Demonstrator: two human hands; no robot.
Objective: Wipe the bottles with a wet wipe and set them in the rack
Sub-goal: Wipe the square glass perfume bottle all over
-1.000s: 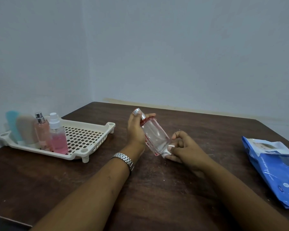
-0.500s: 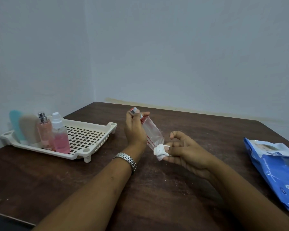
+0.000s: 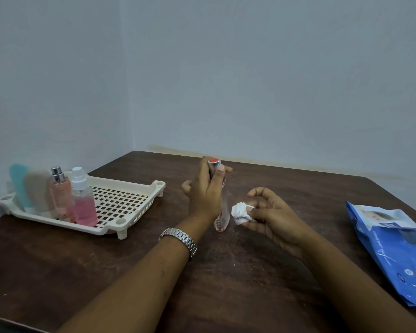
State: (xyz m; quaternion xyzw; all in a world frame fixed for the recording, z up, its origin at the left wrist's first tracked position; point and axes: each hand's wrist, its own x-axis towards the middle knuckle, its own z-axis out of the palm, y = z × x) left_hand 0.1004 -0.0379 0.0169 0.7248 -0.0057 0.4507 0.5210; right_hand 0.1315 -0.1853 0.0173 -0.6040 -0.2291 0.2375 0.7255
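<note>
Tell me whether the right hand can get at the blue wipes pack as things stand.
Probably yes: bare table lies between the right hand and the blue wipes pack, though that hand's fingers pinch a crumpled wipe.

Rack (image 3: 139, 189) right half free for passage; bottles (image 3: 82, 205) block left end; wipes pack (image 3: 399, 255) lies far right.

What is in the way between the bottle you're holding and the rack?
Nothing visible. Only bare table lies between the bottle in the left hand and the rack. Four bottles crowd the rack's left end; its right part is free.
</note>
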